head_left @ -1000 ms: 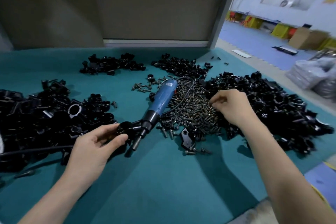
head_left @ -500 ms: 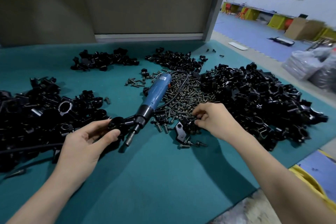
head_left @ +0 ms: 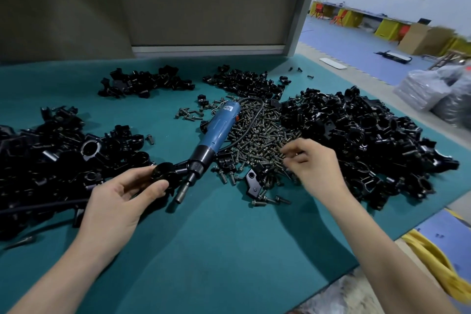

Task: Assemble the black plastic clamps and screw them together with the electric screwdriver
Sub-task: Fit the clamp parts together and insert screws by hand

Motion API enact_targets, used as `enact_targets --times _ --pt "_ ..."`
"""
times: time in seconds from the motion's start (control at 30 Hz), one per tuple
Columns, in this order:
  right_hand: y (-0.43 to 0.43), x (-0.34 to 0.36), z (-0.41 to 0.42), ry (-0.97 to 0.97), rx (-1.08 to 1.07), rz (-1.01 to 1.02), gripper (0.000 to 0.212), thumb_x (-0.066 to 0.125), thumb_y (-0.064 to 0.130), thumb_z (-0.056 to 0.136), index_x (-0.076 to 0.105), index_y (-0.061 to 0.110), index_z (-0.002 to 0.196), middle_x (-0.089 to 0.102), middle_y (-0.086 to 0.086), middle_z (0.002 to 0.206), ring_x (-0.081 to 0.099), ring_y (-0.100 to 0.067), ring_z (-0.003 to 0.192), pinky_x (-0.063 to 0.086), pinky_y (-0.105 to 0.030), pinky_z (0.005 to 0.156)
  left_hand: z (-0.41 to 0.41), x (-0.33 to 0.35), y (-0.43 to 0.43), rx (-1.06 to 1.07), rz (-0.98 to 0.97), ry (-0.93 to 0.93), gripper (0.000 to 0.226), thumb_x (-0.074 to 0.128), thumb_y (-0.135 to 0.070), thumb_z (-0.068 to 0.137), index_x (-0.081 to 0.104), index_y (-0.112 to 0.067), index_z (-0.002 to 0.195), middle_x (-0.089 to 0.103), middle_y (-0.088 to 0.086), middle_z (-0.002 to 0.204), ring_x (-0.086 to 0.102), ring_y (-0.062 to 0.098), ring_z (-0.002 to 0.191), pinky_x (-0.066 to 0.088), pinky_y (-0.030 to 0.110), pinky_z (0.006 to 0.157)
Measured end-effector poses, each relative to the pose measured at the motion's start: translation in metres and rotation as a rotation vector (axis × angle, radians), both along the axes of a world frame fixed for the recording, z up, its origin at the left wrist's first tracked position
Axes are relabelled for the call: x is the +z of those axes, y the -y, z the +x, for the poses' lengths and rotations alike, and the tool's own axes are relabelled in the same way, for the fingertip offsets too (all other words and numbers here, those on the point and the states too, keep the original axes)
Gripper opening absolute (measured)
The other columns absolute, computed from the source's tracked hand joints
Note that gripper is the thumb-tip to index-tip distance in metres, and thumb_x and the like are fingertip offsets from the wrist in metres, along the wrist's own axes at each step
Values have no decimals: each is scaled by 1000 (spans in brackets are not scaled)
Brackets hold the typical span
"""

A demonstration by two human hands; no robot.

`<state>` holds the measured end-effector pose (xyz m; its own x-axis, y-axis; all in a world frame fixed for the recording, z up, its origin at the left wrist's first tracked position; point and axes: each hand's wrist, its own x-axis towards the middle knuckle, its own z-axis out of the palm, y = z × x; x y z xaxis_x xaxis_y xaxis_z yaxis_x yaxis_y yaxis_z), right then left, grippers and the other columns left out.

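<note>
Head view: the right hand has moved since half a second ago. It was at the near fringe of the screw pile, beside a loose flat clamp plate, and now its fingertips are deeper among the screws. Its fingers are curled, thumb towards forefinger, but I cannot tell whether its grip has closed on a screw.

The left hand has stayed put. Its grip is still pinched round a black clamp piece, left of the table's middle. The piece sits just beside the nose of the electric screwdriver, which lies untouched. To my eye a screw is still being fetched and no driving has begun.

The clamp piece is glossy moulded plastic, rounded like a disc. The clamp heaps towards the left and right edges are the same stuff, ringed and angular. The screws are small, dull metal with flanged heads. The screwdriver has a smooth blue barrel, a knurled black collar and a steel bit. The table's surface is matte teal.
</note>
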<state>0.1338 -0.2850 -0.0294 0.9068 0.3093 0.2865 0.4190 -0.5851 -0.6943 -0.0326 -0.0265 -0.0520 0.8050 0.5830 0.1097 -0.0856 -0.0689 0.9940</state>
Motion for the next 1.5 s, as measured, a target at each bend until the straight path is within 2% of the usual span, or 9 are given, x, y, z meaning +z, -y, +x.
enact_targets --times 0.27,0.57,0.67,0.77,0.87,0.97,1.17,1.3,1.5 --pt "-11 0 2 215 271 -592 19 58 9 93 69 14 108 61 1 108 55 -18 103 44 -30 93 1 0 0 1 -4 10 25 73 -8 72 70 -22 93 75 -11 80 70 4 68 50 7 63" --pt "-28 23 16 60 404 -885 11 57 10 93 59 12 103 44 2 102 53 -21 100 43 -30 85 0 -1 1 10 12 6 24 74 -7 73 70 -25 89 75 -13 79 69 1 72 51 7 67" --pt "-22 32 15 48 307 -711 2 57 15 95 56 16 96 53 3 101 55 -13 92 47 -21 80 0 0 1 -4 13 16 25 74 -5 74 70 -26 87 75 -14 79 70 1 72 51 7 65" --pt "-16 53 4 -15 166 -260 16 63 13 90 54 21 100 63 5 86 59 -7 75 50 -17 69 0 0 1 -18 20 16 26 74 -6 74 71 -28 87 75 -14 79 70 1 72 51 6 65" --pt "-37 66 -29 -95 285 109 33 67 5 86 60 25 112 68 2 78 64 -7 70 54 -21 70 0 -1 1 -23 31 12 26 74 -6 74 70 -27 88 75 -14 80 69 0 72 50 6 65" --pt "-86 52 -70 -40 408 259 20 70 1 83 71 14 98 69 5 81 62 -1 69 50 -14 70 0 -1 2 -28 57 18 28 72 0 75 70 -25 87 74 -16 77 67 -3 69 50 5 66" --pt "-143 14 -98 96 449 168 14 66 12 88 70 11 101 70 -3 90 52 -11 95 38 -12 80 1 -1 0 -71 171 42 21 71 2 78 72 -17 88 75 -13 81 65 -6 71 48 6 68" --pt "-143 10 -95 90 428 240 12 71 9 83 72 11 94 66 4 84 50 -7 90 35 -7 78 1 -2 -1 -87 168 56 27 71 2 78 73 -23 89 75 -9 86 66 -2 77 51 10 73" --pt "-144 15 -89 228 510 105 6 71 6 82 71 3 88 67 -7 90 54 -23 89 38 -22 82 0 -2 -3 -89 154 58 32 70 6 78 72 -24 90 75 -10 86 66 -1 78 50 10 73"
